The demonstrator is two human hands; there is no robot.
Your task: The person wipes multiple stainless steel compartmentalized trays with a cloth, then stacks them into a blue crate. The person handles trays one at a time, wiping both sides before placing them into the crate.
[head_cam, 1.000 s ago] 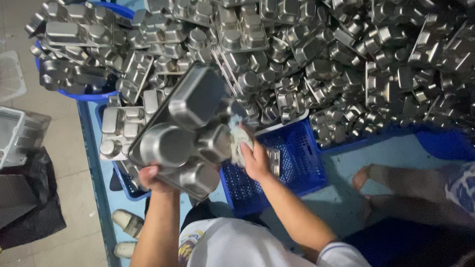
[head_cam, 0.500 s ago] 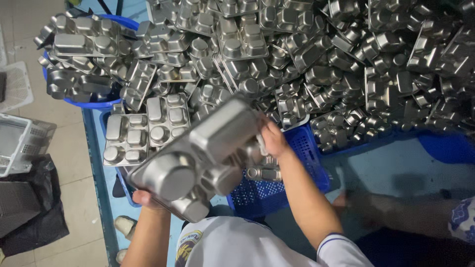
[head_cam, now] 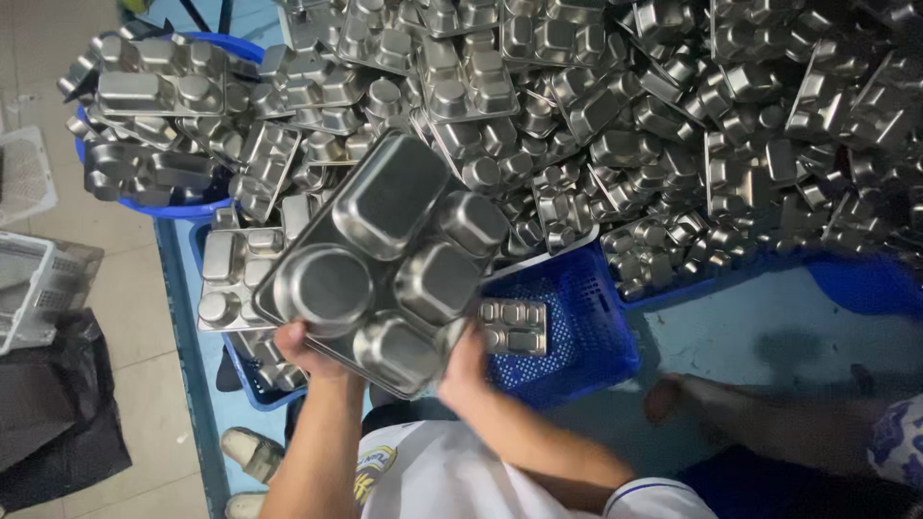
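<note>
You hold one steel compartment tray (head_cam: 385, 259) underside-up in front of you, tilted so its long edge runs from 7 toward 1 o'clock. Your left hand (head_cam: 306, 348) is clamped on its near left corner, at about 7 o'clock of the tray, fingers curled under the rim. Your right hand (head_cam: 463, 370) grasps the near right edge at about 5 o'clock, mostly hidden behind the tray.

Just right of that hand, a blue perforated plastic crate (head_cam: 577, 327) sits at 4 o'clock, with one small tray (head_cam: 513, 325) lying flat inside it. A great heap of like trays (head_cam: 673, 125) spreads from 11 to 3 o'clock. At 10 o'clock a round blue tub (head_cam: 173, 207) is piled full of them. At 9 o'clock, on the floor, stand white mesh baskets (head_cam: 24, 279), with a black bag (head_cam: 53, 413) below at 8 o'clock.
</note>
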